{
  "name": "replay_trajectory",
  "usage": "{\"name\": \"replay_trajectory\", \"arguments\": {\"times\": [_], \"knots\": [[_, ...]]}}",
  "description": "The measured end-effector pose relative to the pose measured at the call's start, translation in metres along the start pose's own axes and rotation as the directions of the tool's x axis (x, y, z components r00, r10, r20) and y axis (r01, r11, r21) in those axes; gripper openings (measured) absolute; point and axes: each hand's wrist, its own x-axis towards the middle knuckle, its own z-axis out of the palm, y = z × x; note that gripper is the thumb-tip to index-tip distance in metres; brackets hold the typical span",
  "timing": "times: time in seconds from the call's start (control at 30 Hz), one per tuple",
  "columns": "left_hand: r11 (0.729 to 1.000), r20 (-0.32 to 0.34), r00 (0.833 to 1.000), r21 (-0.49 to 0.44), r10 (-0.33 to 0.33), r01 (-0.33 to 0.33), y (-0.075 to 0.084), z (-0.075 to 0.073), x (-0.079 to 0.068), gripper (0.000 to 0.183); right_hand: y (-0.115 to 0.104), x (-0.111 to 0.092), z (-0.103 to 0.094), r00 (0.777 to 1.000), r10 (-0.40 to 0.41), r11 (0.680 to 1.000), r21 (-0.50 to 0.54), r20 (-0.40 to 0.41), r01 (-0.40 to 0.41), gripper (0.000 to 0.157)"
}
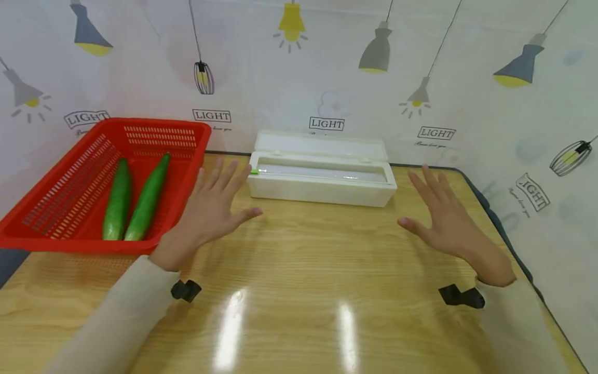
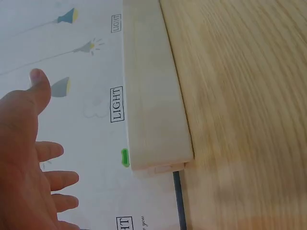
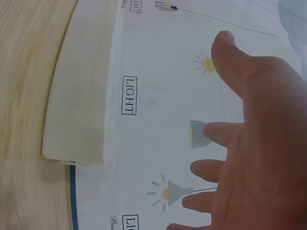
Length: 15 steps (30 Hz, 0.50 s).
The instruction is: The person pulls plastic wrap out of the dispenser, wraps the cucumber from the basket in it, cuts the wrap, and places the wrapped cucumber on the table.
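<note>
Both hands are held over the table with fingers spread, and neither holds anything. In the head view my left hand (image 1: 205, 210) is between a red plastic basket (image 1: 187, 200) and a long white box, overlapping the basket's right edge. Two green cucumbers (image 1: 148, 200) lie side by side in that basket. The white cling film dispenser box (image 1: 322, 191) stands at the back of the table, its lid (image 1: 322, 144) raised and a roll of clear film (image 1: 317, 172) inside. A small green slider (image 1: 254, 171) sits at its left end. To the right of the box is my right hand (image 1: 444, 221).
The wooden table (image 1: 299, 259) spreads in front of the box, with two bright light reflections. Behind and to the right hangs a white sheet (image 1: 261, 78) printed with lamps. A dark edge strip (image 1: 495, 223) runs along the table's right side.
</note>
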Motion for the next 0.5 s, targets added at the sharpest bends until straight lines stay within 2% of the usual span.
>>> {"name": "replay_trajectory", "arguments": {"times": [0.17, 0.3, 0.4, 0.5], "knots": [[0.996, -0.084, 0.996, -0.079, -0.037, 0.030, 0.002, 0.012, 0.016, 0.079, 0.005, 0.016, -0.008, 0.998, 0.044, 0.999, 0.030, 0.042, -0.045, 0.085], [0.990, -0.142, 0.987, -0.134, -0.072, 0.053, 0.002, 0.020, 0.028, 0.073, 0.008, 0.028, -0.005, 0.999, 0.038, 0.994, 0.103, 0.025, -0.040, 0.081], [0.979, -0.187, 0.978, -0.194, -0.093, 0.056, -0.002, 0.021, 0.036, 0.067, 0.010, 0.042, 0.004, 0.999, 0.035, 0.988, 0.149, -0.040, -0.029, 0.076], [0.968, -0.216, 0.971, -0.245, -0.104, 0.050, -0.005, 0.022, 0.049, 0.062, 0.014, 0.057, 0.014, 0.988, 0.055, 0.982, 0.189, -0.145, -0.027, 0.066]]}}
